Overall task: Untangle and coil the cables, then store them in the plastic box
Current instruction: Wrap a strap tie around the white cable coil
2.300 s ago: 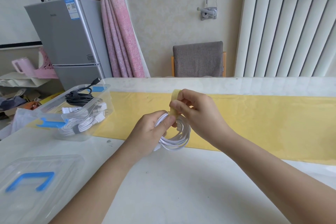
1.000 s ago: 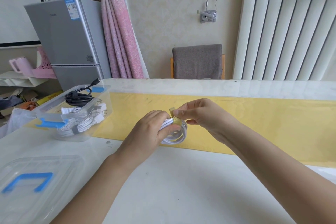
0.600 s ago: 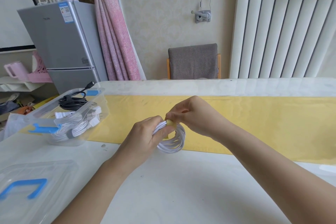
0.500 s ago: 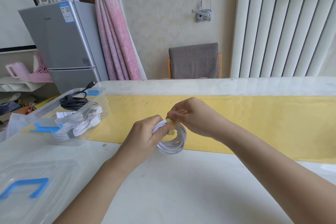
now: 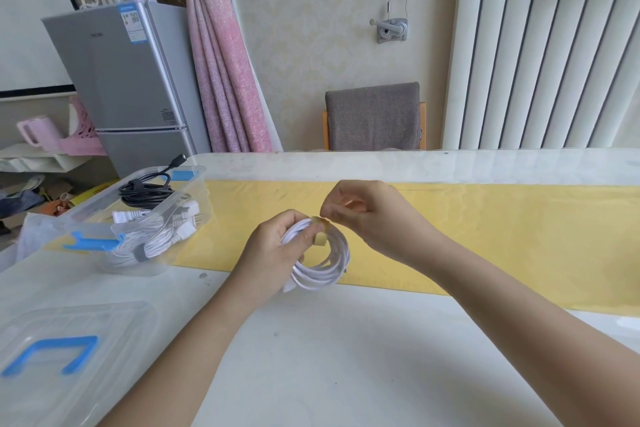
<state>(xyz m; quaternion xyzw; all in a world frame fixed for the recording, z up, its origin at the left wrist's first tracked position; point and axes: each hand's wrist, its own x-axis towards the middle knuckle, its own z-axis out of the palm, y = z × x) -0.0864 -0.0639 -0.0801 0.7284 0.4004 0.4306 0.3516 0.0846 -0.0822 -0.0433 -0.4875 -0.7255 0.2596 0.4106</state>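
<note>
My left hand grips a coiled white cable just above the table, over the near edge of the yellow runner. A yellow strap is wrapped round the top of the coil, beside my left thumb. My right hand is right of the coil with curled fingers, and its fingertips pinch the strap's upper end. The clear plastic box with blue latches stands to the left, holding a black coiled cable and bundled white cables.
The box's clear lid with a blue handle lies at the near left. The yellow runner crosses the white table. A grey chair stands behind the far edge; a grey fridge is at the back left.
The strap, which stood up loose above the coil, now lies wound tight round it. Both hands and the coil shifted slightly. My right hand has lifted a little from the coil.
</note>
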